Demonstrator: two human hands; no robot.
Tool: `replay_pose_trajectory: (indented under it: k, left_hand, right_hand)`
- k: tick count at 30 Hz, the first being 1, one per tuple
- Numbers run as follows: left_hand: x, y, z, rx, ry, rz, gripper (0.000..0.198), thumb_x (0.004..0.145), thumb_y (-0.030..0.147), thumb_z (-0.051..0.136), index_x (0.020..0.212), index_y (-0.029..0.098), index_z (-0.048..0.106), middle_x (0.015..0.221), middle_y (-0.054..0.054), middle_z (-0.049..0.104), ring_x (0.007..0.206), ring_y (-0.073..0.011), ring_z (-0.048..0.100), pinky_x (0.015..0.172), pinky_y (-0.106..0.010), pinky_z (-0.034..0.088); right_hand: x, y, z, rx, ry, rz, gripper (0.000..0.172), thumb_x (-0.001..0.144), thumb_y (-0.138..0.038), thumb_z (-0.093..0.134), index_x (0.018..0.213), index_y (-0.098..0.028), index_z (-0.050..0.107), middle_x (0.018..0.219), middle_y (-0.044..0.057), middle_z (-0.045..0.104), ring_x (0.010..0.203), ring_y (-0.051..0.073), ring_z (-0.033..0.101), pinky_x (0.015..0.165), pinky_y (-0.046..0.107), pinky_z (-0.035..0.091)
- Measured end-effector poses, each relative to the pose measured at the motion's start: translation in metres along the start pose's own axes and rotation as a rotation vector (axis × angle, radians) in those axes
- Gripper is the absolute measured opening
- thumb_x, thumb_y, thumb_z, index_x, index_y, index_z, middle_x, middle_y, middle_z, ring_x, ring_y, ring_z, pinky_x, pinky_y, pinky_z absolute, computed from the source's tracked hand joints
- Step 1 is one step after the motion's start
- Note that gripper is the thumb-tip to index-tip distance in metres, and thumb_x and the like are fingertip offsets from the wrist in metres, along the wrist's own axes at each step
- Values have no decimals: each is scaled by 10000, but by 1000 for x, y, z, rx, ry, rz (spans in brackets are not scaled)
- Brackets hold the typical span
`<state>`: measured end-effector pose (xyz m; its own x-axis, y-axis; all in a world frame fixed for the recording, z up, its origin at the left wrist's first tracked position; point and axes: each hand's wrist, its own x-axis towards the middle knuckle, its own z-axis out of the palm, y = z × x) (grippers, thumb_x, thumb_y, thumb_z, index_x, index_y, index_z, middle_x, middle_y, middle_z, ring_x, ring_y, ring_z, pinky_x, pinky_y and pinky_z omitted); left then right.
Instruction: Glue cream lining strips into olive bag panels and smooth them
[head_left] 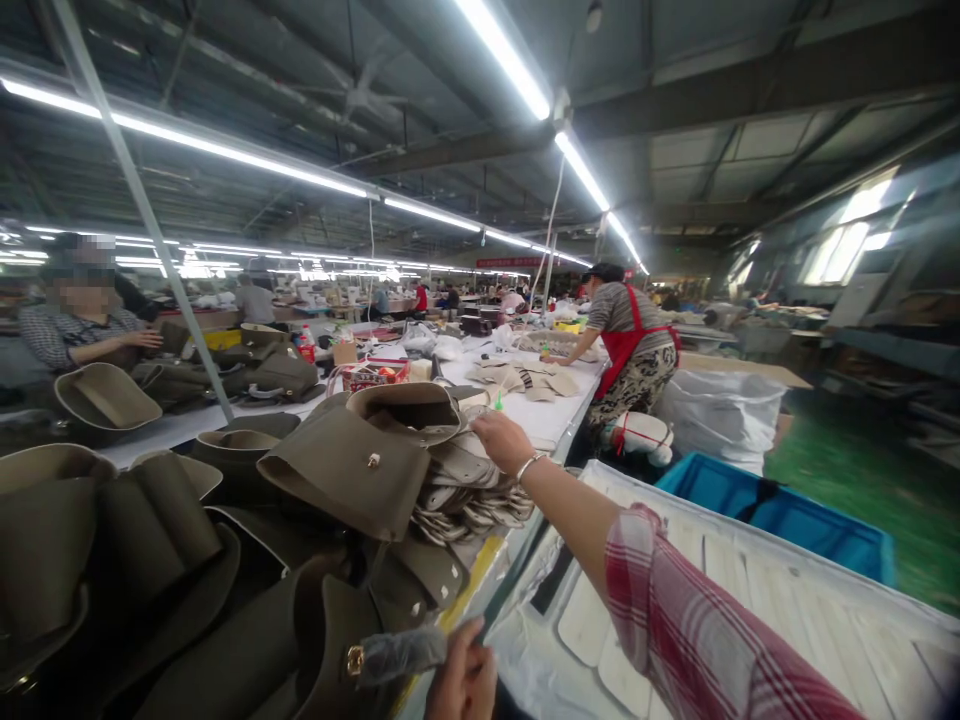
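My right hand (504,440), with a bracelet at the wrist, reaches over the right end of a pile of flat pale-edged pieces (469,495). Its fingers are bent together at the pile's top; what they hold, if anything, is too small to name. Low in the view, my left hand (463,675) has its fingers curled at the end of a plastic-wrapped strap (401,655) with a gold buckle. A brown bag body (352,455) with a metal clasp lies left of the pile. More brown bag parts (165,520) are heaped at the left.
A blue crate (780,515) and a white tray of pale panels (720,570) are at the right. A person in a red apron (634,340) leans over the table (551,415). Another person (82,310) is at the left. A slanted metal pole (150,220) rises from the table.
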<state>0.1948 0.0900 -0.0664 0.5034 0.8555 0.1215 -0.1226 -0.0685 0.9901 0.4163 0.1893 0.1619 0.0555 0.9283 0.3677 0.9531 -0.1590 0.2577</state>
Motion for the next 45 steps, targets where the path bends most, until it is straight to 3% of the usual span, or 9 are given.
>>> replay_pose_trajectory:
  k: [10, 16, 23, 27, 30, 32, 35, 39, 45]
  left_hand:
    - [108, 81, 61, 5, -38, 204, 642, 832, 299, 491, 1404, 178, 223, 1501, -178, 133, 1137, -218, 537, 944, -315, 445]
    - [156, 96, 65, 399, 73, 247, 657, 779, 195, 548, 1370, 70, 288, 1485, -209, 167, 1394, -258, 126, 1128, -368, 190]
    - [164, 112, 63, 469, -11, 240, 592, 703, 114, 586, 1263, 10, 421, 1430, -291, 229, 1366, -351, 183, 1114, -450, 198]
    - [108, 131, 53, 380, -185, 208, 643, 745, 193, 577, 1346, 172, 351, 1446, -140, 307, 1309, -268, 346, 1079, -403, 304]
    - [33, 137, 34, -254, -606, 8, 572, 749, 248, 579, 1298, 216, 419, 1357, -107, 442, 1190, -294, 488, 951, -473, 434]
    - [-20, 136, 18, -483, -700, -158, 527, 680, 259, 646, 1191, 213, 525, 1223, -90, 562, 1135, -313, 529, 883, -478, 480]
    - [-91, 123, -5, -516, -492, -438, 539, 599, 357, 718, 1101, 219, 579, 1057, -74, 641, 940, -300, 622, 665, -422, 562]
    - [-153, 95, -20, -122, -142, -624, 432, 620, 410, 743, 951, 169, 606, 895, -41, 657, 695, -193, 633, 515, -294, 555]
    - [-184, 76, -28, 175, -113, -591, 427, 621, 447, 727, 927, 179, 596, 872, -16, 634, 587, -134, 587, 479, -242, 513]
  right_hand:
    - [-31, 11, -58, -92, 12, -225, 211, 888, -51, 419, 995, -75, 598, 1026, 139, 560, 986, 223, 480, 826, 299, 409]
    - [-57, 6, -68, -35, 126, -16, 192, 892, -65, 431, 961, -114, 603, 949, 97, 595, 872, 187, 543, 751, 258, 422]
    - [-100, 12, -117, 116, 396, 175, 152, 947, -183, 374, 980, -136, 515, 877, 74, 595, 787, 182, 576, 683, 265, 431]
    - [-178, 3, -143, 558, 533, 373, 130, 934, -287, 404, 947, -170, 457, 680, -5, 530, 547, 133, 566, 518, 231, 416]
    - [-253, -19, -141, 1038, 498, 565, 209, 911, -408, 431, 915, -199, 415, 653, -43, 497, 473, 99, 571, 424, 176, 402]
    - [-309, -41, -133, 1243, 390, 742, 271, 868, -460, 489, 869, -206, 395, 596, -59, 497, 453, 115, 582, 387, 174, 418]
    - [-394, -82, -115, 1452, 159, 1032, 313, 823, -474, 535, 816, -203, 380, 533, -56, 523, 435, 142, 588, 362, 200, 449]
    - [-483, -130, -90, 1588, -48, 1261, 309, 840, -493, 473, 803, -193, 409, 512, -24, 573, 433, 133, 575, 399, 207, 457]
    - [-534, -144, -73, 1330, -166, 1231, 291, 887, -391, 433, 674, -194, 405, 437, -62, 483, 381, 81, 449, 412, 178, 358]
